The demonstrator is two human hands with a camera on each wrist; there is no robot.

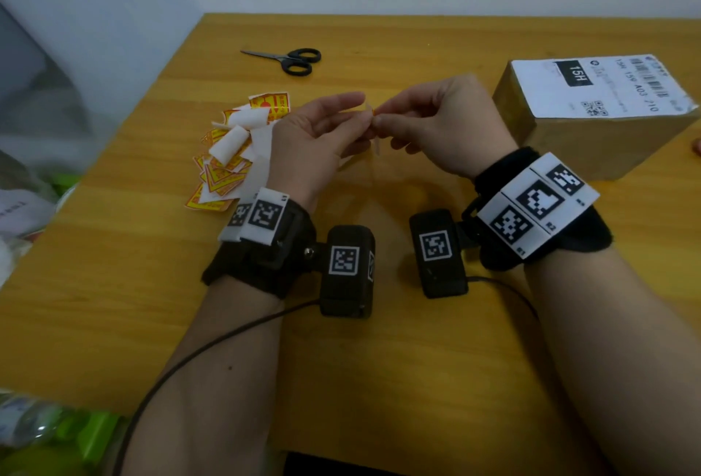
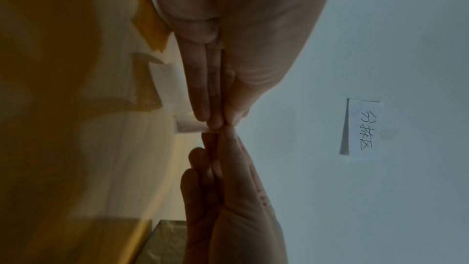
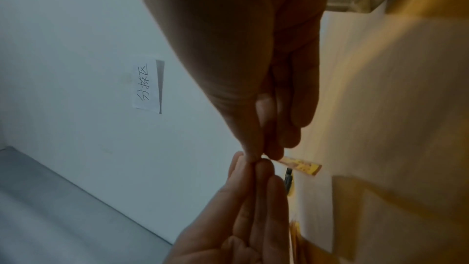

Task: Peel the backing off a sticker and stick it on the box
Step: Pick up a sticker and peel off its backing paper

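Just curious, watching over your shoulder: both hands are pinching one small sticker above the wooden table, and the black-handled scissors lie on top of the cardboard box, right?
Not quite. The head view shows the black-handled scissors lying on the wooden table, apart from the cardboard box.

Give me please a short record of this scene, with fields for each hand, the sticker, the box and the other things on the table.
left hand: pinches the sticker
right hand: pinches the same sticker
sticker: held above the table, between both hands' fingertips
cardboard box: on the table, white shipping label on top
sticker pile: left of the hands
scissors: far side, closed
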